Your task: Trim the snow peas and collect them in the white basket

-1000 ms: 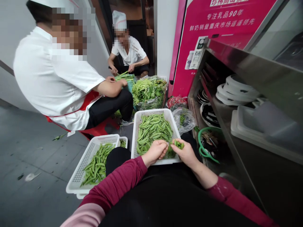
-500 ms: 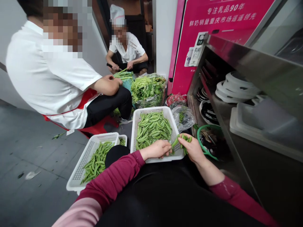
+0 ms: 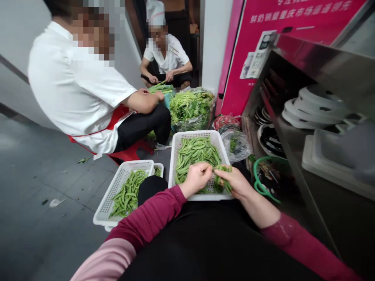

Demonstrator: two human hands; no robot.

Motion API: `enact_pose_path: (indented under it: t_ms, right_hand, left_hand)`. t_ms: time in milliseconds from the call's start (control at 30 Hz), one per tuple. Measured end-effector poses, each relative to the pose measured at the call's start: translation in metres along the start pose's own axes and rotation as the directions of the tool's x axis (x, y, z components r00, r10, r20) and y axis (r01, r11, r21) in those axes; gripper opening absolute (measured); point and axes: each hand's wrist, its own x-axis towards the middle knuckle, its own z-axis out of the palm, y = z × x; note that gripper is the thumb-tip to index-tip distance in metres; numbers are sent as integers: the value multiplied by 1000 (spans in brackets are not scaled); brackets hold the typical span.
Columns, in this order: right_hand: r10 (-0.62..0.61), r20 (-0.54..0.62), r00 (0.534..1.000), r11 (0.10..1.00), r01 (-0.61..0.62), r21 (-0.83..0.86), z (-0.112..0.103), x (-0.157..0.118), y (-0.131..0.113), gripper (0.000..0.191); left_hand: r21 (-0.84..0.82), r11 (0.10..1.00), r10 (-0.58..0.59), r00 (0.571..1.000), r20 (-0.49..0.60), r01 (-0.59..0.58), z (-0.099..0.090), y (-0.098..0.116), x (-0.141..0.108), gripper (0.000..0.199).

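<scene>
Green pea pods [image 3: 197,154] lie in a white perforated basket [image 3: 227,156] in front of me. Over its near part, my left hand [image 3: 199,177] is closed, its fingertips pinched close to my right fingertips; what they grip is too small to make out. Several green pods [image 3: 222,177] are held in my right hand [image 3: 234,180], above the basket's near right corner. To the left, a second white basket [image 3: 107,199] holds more pods [image 3: 129,193], partly hidden by my knee.
A person in white [image 3: 79,86] sits at the left; another [image 3: 166,58] squats behind. A bag of leafy greens [image 3: 191,107] stands past the basket. At the right are a metal shelf [image 3: 293,156] and a green-rimmed basket [image 3: 258,185].
The view has swung left, so the scene sits further right. My hands have come closer together, fingertips now nearly meeting. The squatting person's dark-handled tool no longer shows.
</scene>
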Motion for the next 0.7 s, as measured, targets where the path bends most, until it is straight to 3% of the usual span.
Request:
enact_pose_path:
  t_ms: [67, 133, 167, 233, 300, 367, 433, 500, 567, 633, 700]
  right_hand:
    - [222, -126, 967, 916, -163, 367, -18, 3, 5, 20]
    - [366, -232, 901, 788, -168, 592, -46, 11, 4, 10]
    - [387, -291, 875, 743, -109, 660, -60, 17, 0, 5]
    - [445, -379, 811, 722, -74, 688, -76, 32, -8, 20]
    - [466, -297, 833, 741, -184, 646, -66, 45, -16, 24]
    - [478, -144, 866, 782, -345, 519, -31, 52, -20, 18]
    - [507, 59, 860, 804, -496, 329, 24, 57, -20, 14]
    - [539, 236, 809, 799, -579, 162, 88, 62, -18, 14]
    - [583, 317, 748, 782, -622, 28, 154, 71, -16, 12]
    - [626, 385, 678, 758, -645, -97, 214, 82, -16, 25]
    - [610, 467, 641, 781, -587, -215, 264, 91, -17, 44]
  left_hand:
    - [25, 995, -93, 995, 38, 92, 16, -13, -12, 27]
    - [115, 987, -130, 971, 199, 109, 32, -27, -26, 26]
    - [179, 980, -134, 951, 277, 85, 39, -32, -32, 25]
    - [284, 959, -126, 900, 417, 3, 49, -40, -43, 15]
    - [321, 946, -95, 902, 421, -51, 53, -43, -49, 23]
    - [345, 932, -34, 924, 382, -108, 53, -42, -53, 26]
    - [327, 927, 42, 916, 398, -184, 49, -40, -56, 19]
    - [261, 935, 107, 891, 441, -241, 45, -39, -62, 14]
    - [199, 945, 155, 889, 432, -261, 42, -42, -68, 13]
    - [170, 941, 208, 897, 390, -293, 38, -47, -73, 14]
    - [156, 919, 285, 883, 373, -363, 32, -54, -78, 12]
